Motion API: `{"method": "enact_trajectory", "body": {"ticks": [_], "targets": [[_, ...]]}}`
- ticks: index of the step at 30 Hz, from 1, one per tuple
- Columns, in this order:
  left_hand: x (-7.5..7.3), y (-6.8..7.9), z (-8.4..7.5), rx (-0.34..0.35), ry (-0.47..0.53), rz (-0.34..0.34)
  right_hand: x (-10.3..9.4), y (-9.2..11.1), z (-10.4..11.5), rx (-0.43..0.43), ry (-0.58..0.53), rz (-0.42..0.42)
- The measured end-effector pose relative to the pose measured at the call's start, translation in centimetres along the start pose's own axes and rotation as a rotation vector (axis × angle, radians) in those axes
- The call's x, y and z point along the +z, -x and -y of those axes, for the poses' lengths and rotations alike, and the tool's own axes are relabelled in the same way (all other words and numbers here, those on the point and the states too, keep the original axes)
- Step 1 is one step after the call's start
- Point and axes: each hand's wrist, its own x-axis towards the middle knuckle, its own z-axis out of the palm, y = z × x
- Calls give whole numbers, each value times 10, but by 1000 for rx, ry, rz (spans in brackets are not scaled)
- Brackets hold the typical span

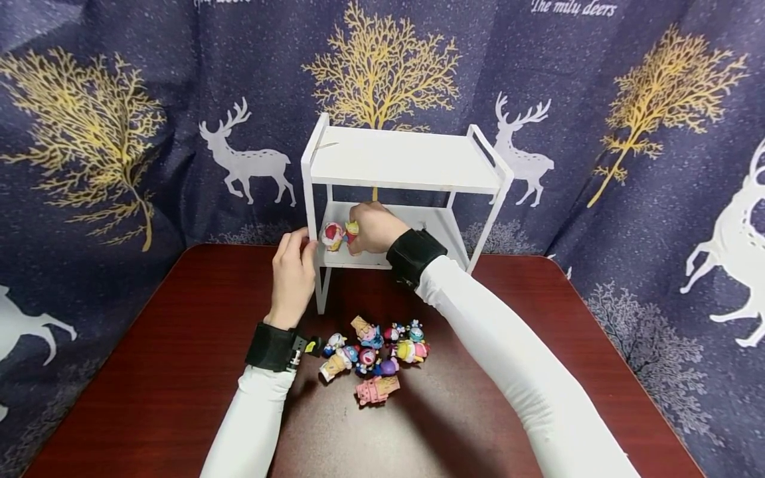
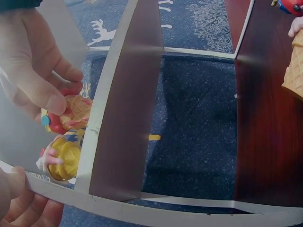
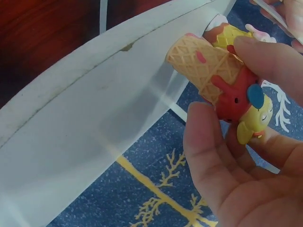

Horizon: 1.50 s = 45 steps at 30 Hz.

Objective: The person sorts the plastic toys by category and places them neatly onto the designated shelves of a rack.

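My right hand (image 1: 376, 228) reaches in over the lower board of a white two-tier shelf (image 1: 406, 158). Between thumb and fingers it holds an ice-cream-cone figurine (image 3: 206, 66) with a waffle cone and red and yellow heads, upright at the board's left end. Beside it on the board stands another ice-cream figurine (image 1: 332, 236), whose yellow base (image 2: 66, 158) shows in the left wrist view. At the shelf's left front post, my left hand (image 1: 293, 275) grips the post with thumb and fingers. Part of the held figurine is hidden behind the right hand.
A cluster of several small colourful figurines (image 1: 367, 357) lies on the dark red table (image 1: 227, 299) in front of the shelf. One pink cone figurine (image 1: 376, 390) lies nearest. Behind hangs a blue cloth (image 1: 257, 66) printed with deer and trees.
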Motion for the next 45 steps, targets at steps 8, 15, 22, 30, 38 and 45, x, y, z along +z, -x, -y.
{"method": "enact_trajectory", "body": {"ticks": [8,15,22,30,38,45], "targets": [[-1,-1,1,3,-10,-3,3,2,0,40,-68,13],[-1,0,-2,-3,-8,-1,-3,20,7,58,8,7],[1,3,-3,-14,-8,-3,-7,41,12,16,96,-70],[0,1,-1,-5,-11,-7,-3,74,7,-36,-47,-230],[6,-2,-3,-1,2,4,13,119,-21,-165,-287,-393],[4,2,-3,-24,-7,-13,44,147,-24,-271,-329,-443]]}}
